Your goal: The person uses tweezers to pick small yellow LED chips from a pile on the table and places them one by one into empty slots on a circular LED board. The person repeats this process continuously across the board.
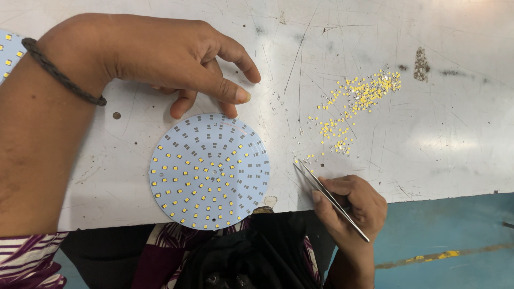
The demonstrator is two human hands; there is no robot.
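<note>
A round pale-blue circuit board [210,171] lies on the white table, its rings partly filled with small yellow chips. My left hand [176,59] rests above it, fingertips touching the board's top edge. My right hand [350,206] grips metal tweezers [326,195] at the table's front edge. The tweezer tips point up-left to a few loose chips just right of the board. A scattered pile of tiny yellow chips [356,101] lies further up and right.
The white table [439,139] is scratched and ends at a front edge above a blue floor [444,241]. Part of another chip-covered board [9,51] shows at the far left. Dark and striped clothing lies below the table edge.
</note>
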